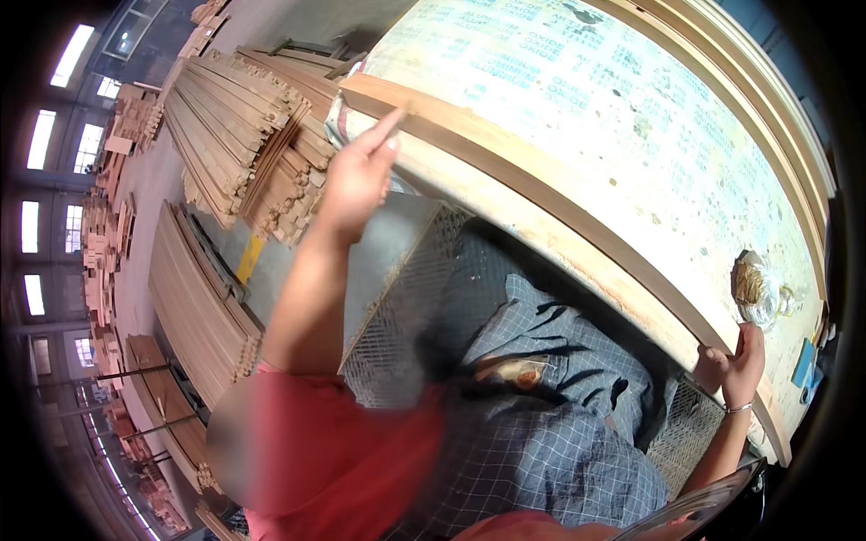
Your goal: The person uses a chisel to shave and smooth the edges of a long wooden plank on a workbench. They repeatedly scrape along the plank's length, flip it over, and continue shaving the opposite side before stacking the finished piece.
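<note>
A long wooden board [557, 221] lies along the near edge of a pale sheet-covered bench [577, 81], which bears printed marks and dark spots. My left hand [361, 176] is at the board's far-left end, index finger reaching onto it with a blurred tip, other fingers curled; what they hold, if anything, is hidden. My right hand [737, 370] grips the board near its right end. Just beyond that hand sits a crumpled, shiny pale bundle [758, 293], with a small blue item [803, 362] farther right.
Stacks of long timber [225, 126] stand left of the bench, with more planks [189, 298] lower down. Under the bench's near edge are metal grating [379, 325] and my legs in checked trousers [550, 433]. Long strips [785, 126] run along the bench's far edge.
</note>
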`<state>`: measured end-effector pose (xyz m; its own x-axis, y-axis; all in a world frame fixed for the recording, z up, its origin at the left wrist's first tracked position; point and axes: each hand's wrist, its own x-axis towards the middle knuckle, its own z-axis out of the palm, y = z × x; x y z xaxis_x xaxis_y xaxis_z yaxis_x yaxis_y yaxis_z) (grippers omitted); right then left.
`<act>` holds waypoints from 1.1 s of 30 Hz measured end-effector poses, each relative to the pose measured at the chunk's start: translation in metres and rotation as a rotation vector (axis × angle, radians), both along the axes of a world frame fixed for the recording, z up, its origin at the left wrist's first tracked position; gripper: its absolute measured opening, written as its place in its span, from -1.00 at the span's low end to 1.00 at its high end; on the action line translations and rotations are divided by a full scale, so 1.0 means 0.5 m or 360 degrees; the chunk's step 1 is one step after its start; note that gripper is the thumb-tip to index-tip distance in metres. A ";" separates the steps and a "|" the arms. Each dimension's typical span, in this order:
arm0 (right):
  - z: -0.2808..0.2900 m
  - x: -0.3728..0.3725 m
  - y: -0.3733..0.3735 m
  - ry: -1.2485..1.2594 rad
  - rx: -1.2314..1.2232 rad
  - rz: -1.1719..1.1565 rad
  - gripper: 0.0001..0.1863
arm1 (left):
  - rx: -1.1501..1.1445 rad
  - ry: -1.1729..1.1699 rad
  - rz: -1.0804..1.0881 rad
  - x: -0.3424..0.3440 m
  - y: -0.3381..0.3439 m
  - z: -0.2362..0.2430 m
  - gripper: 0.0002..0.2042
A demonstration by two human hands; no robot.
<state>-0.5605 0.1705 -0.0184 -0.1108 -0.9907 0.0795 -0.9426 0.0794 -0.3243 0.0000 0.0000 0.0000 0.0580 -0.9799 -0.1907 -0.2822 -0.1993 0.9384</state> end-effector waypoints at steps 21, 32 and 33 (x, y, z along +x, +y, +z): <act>-0.002 0.009 0.005 0.0120 -0.0034 -0.0034 -0.31 | -0.0228 -0.0436 -0.0142 -0.012 0.035 -0.012 -0.57; -0.004 0.002 0.000 0.0052 -0.0041 -0.0021 -0.38 | -0.0320 -0.1616 -0.0099 -0.038 0.032 0.000 -0.59; 0.002 0.000 -0.001 0.0110 -0.0015 -0.0006 -0.39 | -0.0316 -0.1582 -0.0129 -0.037 0.038 -0.009 -0.60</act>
